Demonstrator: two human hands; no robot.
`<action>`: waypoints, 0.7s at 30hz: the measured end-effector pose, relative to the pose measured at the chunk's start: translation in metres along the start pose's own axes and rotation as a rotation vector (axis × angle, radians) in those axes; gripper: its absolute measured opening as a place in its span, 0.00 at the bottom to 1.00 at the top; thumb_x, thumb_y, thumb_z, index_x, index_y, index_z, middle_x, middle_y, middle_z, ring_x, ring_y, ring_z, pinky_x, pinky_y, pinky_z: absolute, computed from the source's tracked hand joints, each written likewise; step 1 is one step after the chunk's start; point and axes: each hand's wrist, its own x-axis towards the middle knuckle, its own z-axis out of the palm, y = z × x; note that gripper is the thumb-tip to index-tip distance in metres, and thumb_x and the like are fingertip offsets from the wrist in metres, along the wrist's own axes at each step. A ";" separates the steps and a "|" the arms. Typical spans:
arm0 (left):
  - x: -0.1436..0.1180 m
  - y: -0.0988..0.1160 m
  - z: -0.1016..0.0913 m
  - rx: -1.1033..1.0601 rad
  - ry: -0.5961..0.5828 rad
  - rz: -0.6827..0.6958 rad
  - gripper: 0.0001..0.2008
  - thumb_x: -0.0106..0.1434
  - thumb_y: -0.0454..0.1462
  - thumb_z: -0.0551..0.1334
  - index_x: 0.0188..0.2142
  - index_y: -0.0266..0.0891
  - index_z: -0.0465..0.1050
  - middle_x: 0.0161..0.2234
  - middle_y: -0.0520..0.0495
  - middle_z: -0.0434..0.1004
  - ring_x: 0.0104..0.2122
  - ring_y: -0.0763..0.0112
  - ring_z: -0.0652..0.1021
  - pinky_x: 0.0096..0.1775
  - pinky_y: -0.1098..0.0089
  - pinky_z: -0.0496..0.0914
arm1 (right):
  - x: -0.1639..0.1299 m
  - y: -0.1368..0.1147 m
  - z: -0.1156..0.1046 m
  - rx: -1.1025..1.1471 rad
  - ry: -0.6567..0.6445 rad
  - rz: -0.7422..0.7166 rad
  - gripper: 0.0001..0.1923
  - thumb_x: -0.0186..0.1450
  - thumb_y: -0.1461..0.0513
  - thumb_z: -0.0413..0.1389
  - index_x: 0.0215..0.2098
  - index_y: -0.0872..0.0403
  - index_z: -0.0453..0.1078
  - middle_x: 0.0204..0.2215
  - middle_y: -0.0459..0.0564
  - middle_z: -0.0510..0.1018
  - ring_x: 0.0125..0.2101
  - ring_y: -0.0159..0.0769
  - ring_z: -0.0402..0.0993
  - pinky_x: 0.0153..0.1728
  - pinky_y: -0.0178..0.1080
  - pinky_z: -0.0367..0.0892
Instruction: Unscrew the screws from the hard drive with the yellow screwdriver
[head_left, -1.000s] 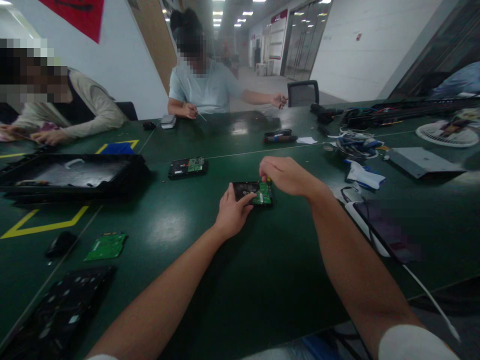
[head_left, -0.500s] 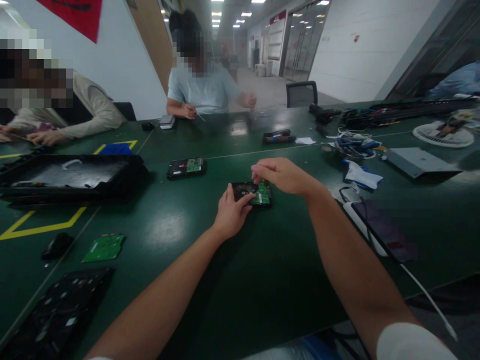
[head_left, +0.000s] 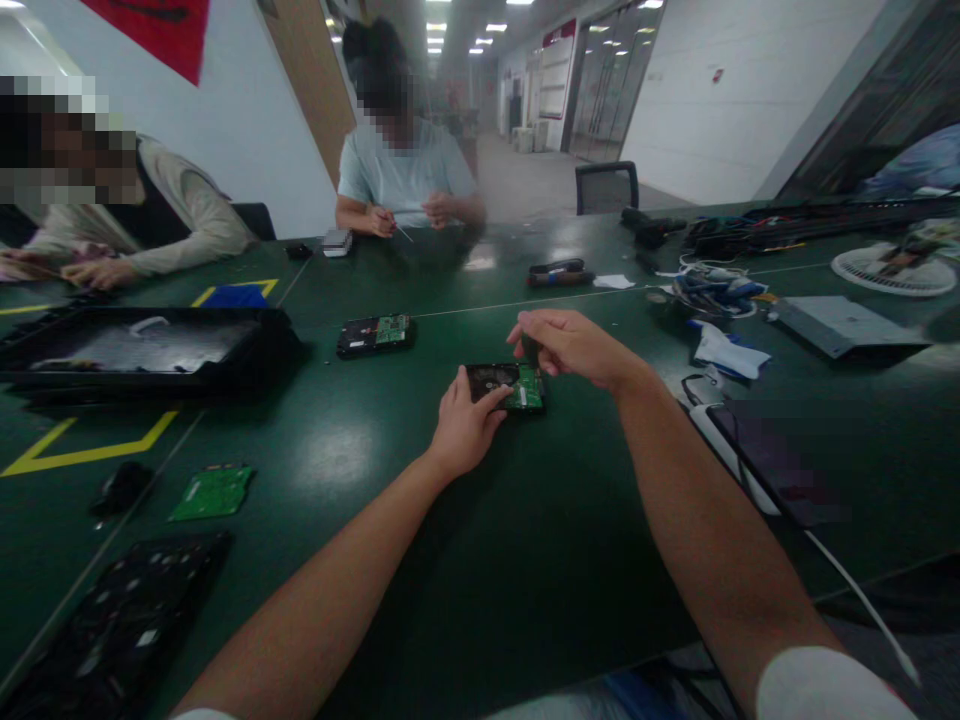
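Note:
A hard drive point(head_left: 487, 377) lies on the green table with its black casing and green circuit board point(head_left: 531, 390) facing up. My left hand point(head_left: 466, 425) grips the drive at its left and front edges, one finger reaching across onto the board. Just over the drive's right end, my right hand point(head_left: 574, 347) is closed in a pinch around a dark, upright handle point(head_left: 531, 350), which looks like a screwdriver's. Its tip is too small to make out.
Another hard drive point(head_left: 375, 335) lies farther back. On the left are a loose green circuit board point(head_left: 213, 492), a black part point(head_left: 120, 490) and a black panel point(head_left: 112, 620). A phone point(head_left: 780, 460) with cables, a metal box point(head_left: 847, 325) and gloves point(head_left: 727, 350) are right. Two people sit opposite.
My right hand has turned slightly, its fingers opening out a little so the dark handle shows. My left hand stays on the drive. The person opposite brings both hands together.

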 end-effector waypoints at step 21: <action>0.000 0.001 -0.001 -0.015 -0.018 -0.013 0.23 0.75 0.41 0.60 0.68 0.58 0.71 0.78 0.42 0.41 0.74 0.34 0.56 0.68 0.37 0.60 | 0.014 0.017 -0.002 -0.010 0.450 -0.256 0.21 0.59 0.47 0.72 0.34 0.49 0.69 0.31 0.47 0.80 0.34 0.40 0.77 0.37 0.43 0.72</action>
